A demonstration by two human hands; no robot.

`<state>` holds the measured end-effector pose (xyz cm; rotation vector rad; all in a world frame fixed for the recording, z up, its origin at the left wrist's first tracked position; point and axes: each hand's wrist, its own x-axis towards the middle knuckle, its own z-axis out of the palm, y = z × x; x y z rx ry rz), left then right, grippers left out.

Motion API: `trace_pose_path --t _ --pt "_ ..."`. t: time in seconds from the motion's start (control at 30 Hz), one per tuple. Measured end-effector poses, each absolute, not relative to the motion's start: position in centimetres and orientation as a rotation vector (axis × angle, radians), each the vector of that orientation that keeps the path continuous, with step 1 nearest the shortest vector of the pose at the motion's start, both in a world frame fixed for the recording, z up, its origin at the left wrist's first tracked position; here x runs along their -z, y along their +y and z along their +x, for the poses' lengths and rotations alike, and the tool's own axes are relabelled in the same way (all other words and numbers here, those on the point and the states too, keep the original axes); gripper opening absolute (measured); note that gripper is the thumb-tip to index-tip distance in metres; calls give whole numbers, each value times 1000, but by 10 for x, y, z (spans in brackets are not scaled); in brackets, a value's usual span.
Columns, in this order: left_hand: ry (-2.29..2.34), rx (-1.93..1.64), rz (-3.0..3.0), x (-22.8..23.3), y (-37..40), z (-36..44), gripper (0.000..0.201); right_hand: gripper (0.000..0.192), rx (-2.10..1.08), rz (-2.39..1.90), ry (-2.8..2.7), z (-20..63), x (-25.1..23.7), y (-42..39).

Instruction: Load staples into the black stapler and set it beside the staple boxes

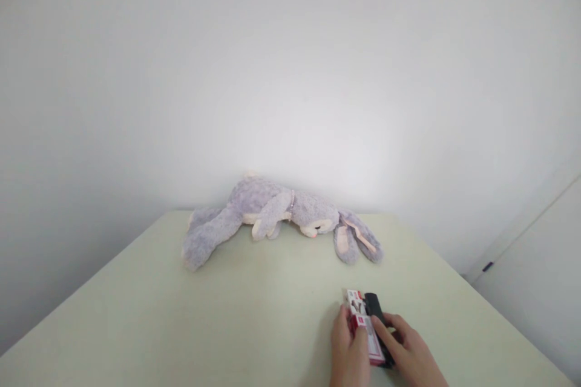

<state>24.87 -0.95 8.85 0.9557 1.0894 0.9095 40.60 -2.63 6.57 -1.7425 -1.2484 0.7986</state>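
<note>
Both hands sit low and close together at the near edge of view, the left hand [348, 347] with fingers curled inward and thumb raised, the right hand [408, 347] angled leftward with its fingers extended.

Plush rabbit [276, 214]: lilac-grey fur, cream belly and paw pads, pale pink ear linings. Table [181, 320]: pale cream-green, plain. Wall [272, 72]: off-white. Small box [363, 323]: white with red panels, a black side showing. Cabinet handle [488, 266]: dark.
</note>
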Motion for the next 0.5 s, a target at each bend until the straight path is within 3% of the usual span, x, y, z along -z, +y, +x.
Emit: trace_pose_path --t 0.3,0.5 --pt "1602 -965 1178 -67 -15 55 66 50 -948 -1484 -1413 200 -61 -14" --pt "1719 -1021 1374 -63 -23 32 68 60 -851 -1447 -1248 181 -60 -17"
